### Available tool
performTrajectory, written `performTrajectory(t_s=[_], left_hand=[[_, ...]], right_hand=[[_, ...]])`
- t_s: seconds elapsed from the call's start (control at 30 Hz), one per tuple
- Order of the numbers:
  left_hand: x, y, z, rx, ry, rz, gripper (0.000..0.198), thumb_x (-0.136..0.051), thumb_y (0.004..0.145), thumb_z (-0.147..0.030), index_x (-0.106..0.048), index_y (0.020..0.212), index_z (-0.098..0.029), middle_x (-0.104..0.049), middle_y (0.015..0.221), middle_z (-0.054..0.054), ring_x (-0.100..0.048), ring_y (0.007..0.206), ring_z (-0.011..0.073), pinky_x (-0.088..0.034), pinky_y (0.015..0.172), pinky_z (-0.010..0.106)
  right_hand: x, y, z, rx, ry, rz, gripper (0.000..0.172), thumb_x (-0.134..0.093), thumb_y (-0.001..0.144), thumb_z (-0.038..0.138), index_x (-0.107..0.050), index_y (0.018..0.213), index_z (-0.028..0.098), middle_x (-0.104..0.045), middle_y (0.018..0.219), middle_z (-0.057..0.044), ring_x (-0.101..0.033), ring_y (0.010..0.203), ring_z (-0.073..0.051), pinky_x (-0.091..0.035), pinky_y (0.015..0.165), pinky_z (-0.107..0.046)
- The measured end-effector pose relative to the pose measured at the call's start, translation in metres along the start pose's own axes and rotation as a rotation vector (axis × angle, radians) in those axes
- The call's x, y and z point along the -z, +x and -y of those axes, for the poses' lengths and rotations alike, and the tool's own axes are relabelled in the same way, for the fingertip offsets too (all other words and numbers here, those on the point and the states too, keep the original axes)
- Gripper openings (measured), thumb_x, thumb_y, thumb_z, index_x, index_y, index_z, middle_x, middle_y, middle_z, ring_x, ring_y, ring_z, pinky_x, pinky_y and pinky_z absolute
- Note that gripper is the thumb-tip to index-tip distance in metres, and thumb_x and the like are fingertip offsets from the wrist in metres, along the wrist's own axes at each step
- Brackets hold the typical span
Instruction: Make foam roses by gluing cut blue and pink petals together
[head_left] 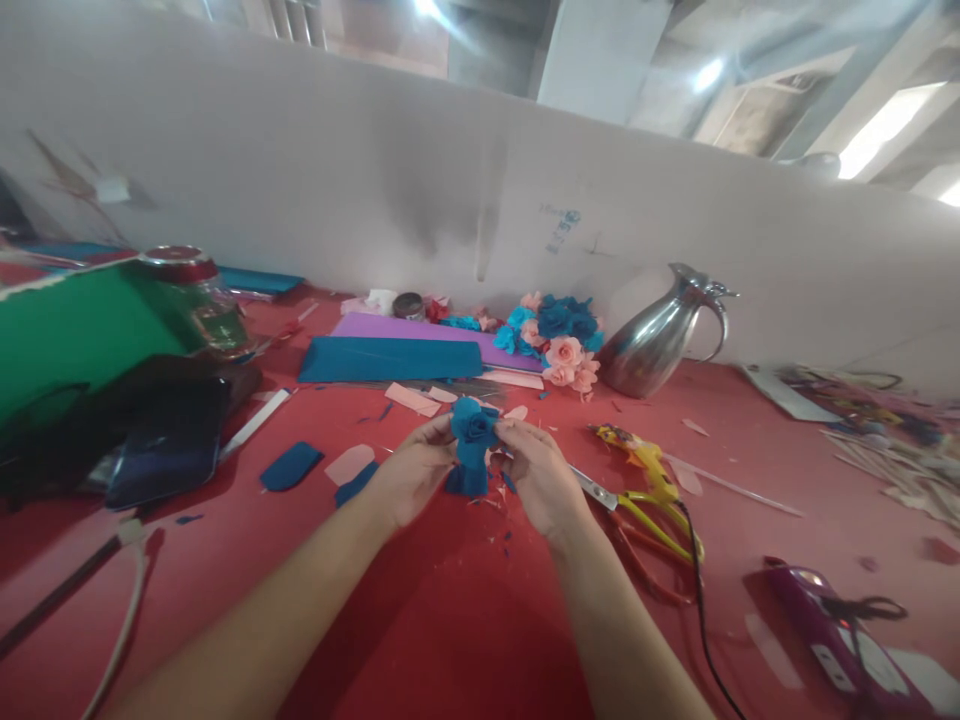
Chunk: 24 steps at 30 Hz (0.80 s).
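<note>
Between my two hands is a blue paper flower [474,424], held up just above the red table. My left hand [421,465] pinches its left side with thumb and fingers. The fingers of my right hand [536,470] close on the right edge of its petals. Directly below the flower shows a blue paper piece [466,481]; whether it is joined to the flower I cannot tell. Cut blue petals [292,466] and a pink petal [350,464] lie left of my left hand. Scissors [637,510] with yellow and red handles rest beside my right hand.
A yellow glue gun [641,455] with a black cord lies at right, near a purple power strip [840,630]. Behind are blue paper [390,360], a bunch of paper flowers [562,340] and a steel jug [656,340]. A phone [169,445] and a jar [199,300] stand left.
</note>
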<state>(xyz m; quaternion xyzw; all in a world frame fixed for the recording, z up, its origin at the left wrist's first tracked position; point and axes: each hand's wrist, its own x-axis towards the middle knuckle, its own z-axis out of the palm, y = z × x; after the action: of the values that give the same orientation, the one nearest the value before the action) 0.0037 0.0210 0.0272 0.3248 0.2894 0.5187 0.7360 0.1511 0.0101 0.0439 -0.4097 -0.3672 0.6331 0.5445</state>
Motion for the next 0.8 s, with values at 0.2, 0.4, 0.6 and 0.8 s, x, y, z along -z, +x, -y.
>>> performTrajectory(t_s=[0.2,0.4,0.6,0.8], left_hand=[[0.0023,0.0021,0.0002,0.01,-0.048,0.012,0.017,-0.075,0.059,-0.005,-0.072,0.07,-0.018,-0.072,0.072,0.001,-0.062,0.064,0.0127,-0.049,0.068,0.025],[0.0009,0.0011,-0.0008,0.014,-0.028,0.022,0.017,-0.075,0.058,-0.006,-0.073,0.07,-0.018,-0.071,0.072,0.001,-0.062,0.065,0.0125,-0.047,0.066,0.024],[-0.0018,-0.0009,-0.0026,-0.016,0.018,0.024,0.014,-0.076,0.06,-0.008,-0.071,0.068,-0.018,-0.071,0.071,0.001,-0.061,0.065,0.0126,-0.047,0.069,0.025],[-0.0014,-0.001,-0.0016,-0.019,0.031,0.029,0.014,-0.077,0.059,-0.01,-0.072,0.069,-0.018,-0.072,0.075,0.002,-0.062,0.066,0.0132,-0.049,0.069,0.025]], right_hand=[[0.001,-0.0012,0.0007,0.008,-0.004,0.074,0.025,-0.078,0.062,0.041,-0.064,0.061,0.019,-0.059,0.067,0.0,-0.049,0.062,-0.012,-0.039,0.059,-0.024],[0.0014,-0.0004,-0.0011,0.031,-0.002,0.073,0.028,-0.076,0.066,0.045,-0.064,0.066,0.019,-0.057,0.068,0.0,-0.05,0.066,-0.013,-0.038,0.06,-0.024],[-0.0021,-0.0028,0.0025,0.069,-0.042,0.088,0.028,-0.075,0.066,0.044,-0.062,0.064,0.02,-0.055,0.066,0.002,-0.045,0.061,-0.011,-0.037,0.06,-0.025],[-0.0019,-0.0035,0.0036,0.068,0.012,0.066,0.024,-0.077,0.064,0.039,-0.062,0.062,0.02,-0.054,0.064,0.002,-0.046,0.062,-0.011,-0.038,0.06,-0.024]])
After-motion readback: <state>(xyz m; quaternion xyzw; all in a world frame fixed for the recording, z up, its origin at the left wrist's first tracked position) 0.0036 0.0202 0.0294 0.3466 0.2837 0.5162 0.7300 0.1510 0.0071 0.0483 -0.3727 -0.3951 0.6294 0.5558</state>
